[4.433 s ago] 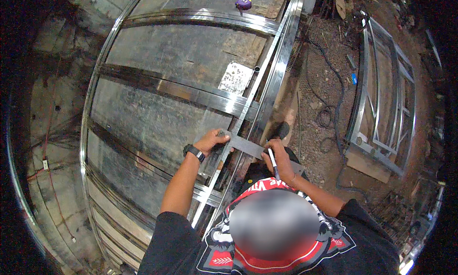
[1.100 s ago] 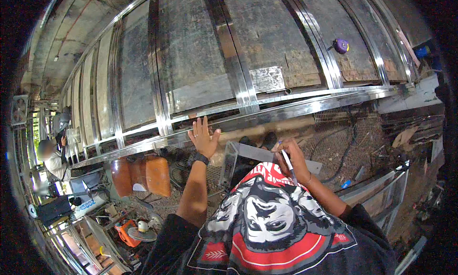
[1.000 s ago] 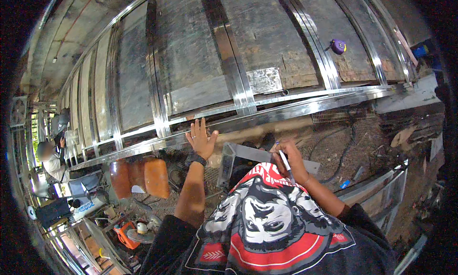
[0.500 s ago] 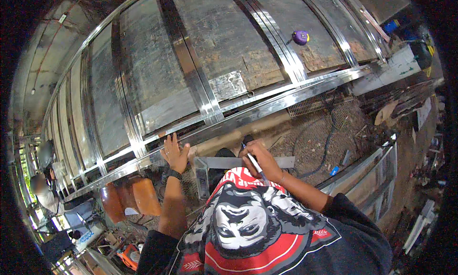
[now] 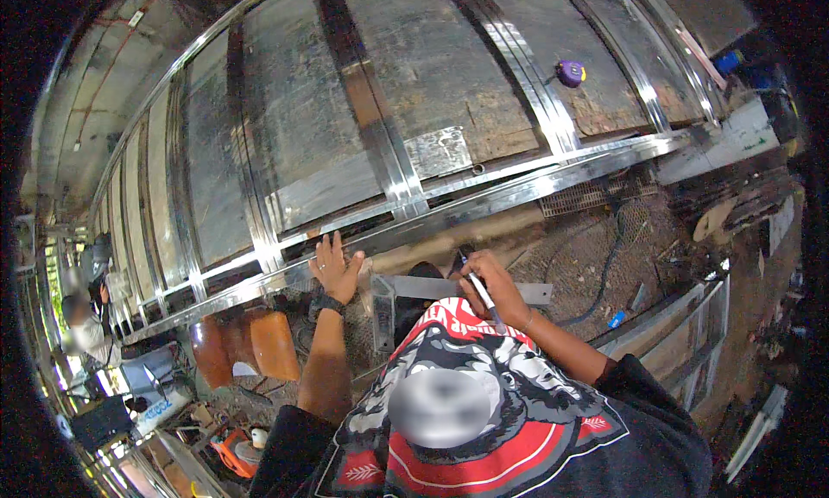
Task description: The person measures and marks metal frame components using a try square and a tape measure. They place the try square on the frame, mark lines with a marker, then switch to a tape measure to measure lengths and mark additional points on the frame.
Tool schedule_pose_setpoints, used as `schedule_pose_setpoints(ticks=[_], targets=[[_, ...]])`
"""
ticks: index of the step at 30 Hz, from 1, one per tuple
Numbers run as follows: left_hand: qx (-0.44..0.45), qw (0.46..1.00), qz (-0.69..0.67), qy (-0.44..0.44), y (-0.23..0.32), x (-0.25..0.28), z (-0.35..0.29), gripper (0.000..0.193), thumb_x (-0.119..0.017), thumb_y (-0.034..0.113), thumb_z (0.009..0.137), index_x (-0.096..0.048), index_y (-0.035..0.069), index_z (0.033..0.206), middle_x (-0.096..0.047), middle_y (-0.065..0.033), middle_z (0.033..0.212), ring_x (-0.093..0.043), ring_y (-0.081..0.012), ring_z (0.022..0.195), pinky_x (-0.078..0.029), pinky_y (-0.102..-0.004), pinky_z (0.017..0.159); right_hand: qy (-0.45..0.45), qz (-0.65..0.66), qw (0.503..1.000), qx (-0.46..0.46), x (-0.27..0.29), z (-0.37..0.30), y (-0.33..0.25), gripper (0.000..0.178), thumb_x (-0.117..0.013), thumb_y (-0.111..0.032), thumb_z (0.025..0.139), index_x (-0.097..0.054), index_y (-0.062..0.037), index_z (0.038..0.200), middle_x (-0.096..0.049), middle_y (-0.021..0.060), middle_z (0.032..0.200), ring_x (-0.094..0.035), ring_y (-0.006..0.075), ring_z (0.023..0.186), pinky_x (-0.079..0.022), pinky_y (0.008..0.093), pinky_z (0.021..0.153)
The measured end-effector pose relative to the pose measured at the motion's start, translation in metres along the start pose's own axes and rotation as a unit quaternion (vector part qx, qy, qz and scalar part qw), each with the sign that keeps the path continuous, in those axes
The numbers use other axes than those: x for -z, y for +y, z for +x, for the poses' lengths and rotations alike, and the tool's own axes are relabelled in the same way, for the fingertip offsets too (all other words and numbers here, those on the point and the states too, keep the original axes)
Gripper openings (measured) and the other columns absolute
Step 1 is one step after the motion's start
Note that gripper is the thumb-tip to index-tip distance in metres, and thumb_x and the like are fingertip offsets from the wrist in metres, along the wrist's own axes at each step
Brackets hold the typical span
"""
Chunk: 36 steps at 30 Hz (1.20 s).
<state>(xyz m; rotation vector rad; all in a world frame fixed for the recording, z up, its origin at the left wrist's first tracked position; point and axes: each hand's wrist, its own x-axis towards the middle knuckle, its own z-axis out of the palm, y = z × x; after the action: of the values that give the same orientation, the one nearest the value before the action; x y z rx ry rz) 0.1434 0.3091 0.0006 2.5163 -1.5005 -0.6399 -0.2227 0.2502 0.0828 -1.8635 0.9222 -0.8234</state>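
Note:
My left hand lies with its fingers spread on the near edge of a long shiny metal frame. My right hand is closed around a white marker pen with a dark end, which slants across the palm near my body. A grey flat metal bar passes below that hand, and an upright metal leg stands at its left end. Dark panels lie beneath the cross rails. On one of them, far right, sits a purple tape measure.
Orange-brown curved seats stand at the lower left. Two people are at the far left. A dark hose curls over the littered ground at right, near a blue object and a leaning metal frame.
The whole view has shifted, so the frame and tape measure appear farther right. Both hands stay in about the same place against the frame, the right still holding the marker pen.

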Motion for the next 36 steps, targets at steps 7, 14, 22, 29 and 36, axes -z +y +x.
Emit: schedule_pose_setpoints(ticks=[7, 14, 22, 29, 36], targets=[[0.005, 1.000, -0.002, 0.014, -0.006, -0.006, -0.001, 0.092, -0.057, 0.070, 0.093, -0.034, 0.017, 0.164, -0.027, -0.0181, 0.170, -0.016, -0.0396, 0.159, 0.002, -0.0641, 0.124, -0.017, -0.003, 1.000, 0.019, 0.001, -0.002, 0.001, 0.026, -0.071, -0.003, 0.090, -0.055, -0.0048, 0.111, -0.059, 0.0192, 0.103, -0.060, 0.0391, 0.097, -0.051, 0.0444, 0.086], [0.002, 1.000, -0.015, 0.016, -0.002, -0.009, -0.002, 0.090, -0.056, 0.068, 0.094, -0.034, 0.017, 0.164, -0.027, -0.0176, 0.170, -0.015, -0.0388, 0.159, 0.004, -0.0626, 0.124, -0.007, -0.005, 1.000, -0.007, 0.000, 0.000, -0.006, 0.023, -0.074, -0.004, 0.088, -0.060, -0.0050, 0.106, -0.058, 0.0152, 0.095, -0.061, 0.0333, 0.087, -0.050, 0.0401, 0.079], [0.009, 1.000, 0.002, 0.006, 0.001, -0.005, -0.001, 0.087, -0.059, 0.065, 0.094, -0.034, 0.018, 0.164, -0.027, -0.0180, 0.170, -0.016, -0.0389, 0.159, 0.004, -0.0620, 0.124, -0.007, 0.005, 1.000, 0.005, -0.002, 0.000, 0.001, 0.025, -0.072, -0.002, 0.087, -0.057, -0.0040, 0.107, -0.059, 0.0200, 0.104, -0.061, 0.0394, 0.098, -0.051, 0.0423, 0.086], [0.009, 1.000, 0.009, -0.008, -0.002, -0.005, -0.001, 0.087, -0.055, 0.067, 0.095, -0.033, 0.020, 0.164, -0.024, -0.0176, 0.171, -0.015, -0.0391, 0.159, 0.004, -0.0638, 0.123, -0.010, 0.010, 1.000, -0.003, -0.002, 0.001, -0.002, 0.027, -0.071, -0.002, 0.088, -0.056, -0.0041, 0.110, -0.058, 0.0203, 0.105, -0.060, 0.0398, 0.100, -0.052, 0.0437, 0.087], [0.015, 1.000, 0.015, -0.013, 0.000, -0.003, 0.000, 0.087, -0.057, 0.066, 0.095, -0.032, 0.020, 0.165, -0.024, -0.0175, 0.171, -0.015, -0.0390, 0.159, 0.004, -0.0638, 0.123, -0.015, -0.004, 1.000, 0.012, 0.002, 0.006, -0.006, 0.027, -0.070, -0.003, 0.089, -0.056, -0.0041, 0.111, -0.058, 0.0213, 0.105, -0.060, 0.0412, 0.098, -0.052, 0.0450, 0.086]])
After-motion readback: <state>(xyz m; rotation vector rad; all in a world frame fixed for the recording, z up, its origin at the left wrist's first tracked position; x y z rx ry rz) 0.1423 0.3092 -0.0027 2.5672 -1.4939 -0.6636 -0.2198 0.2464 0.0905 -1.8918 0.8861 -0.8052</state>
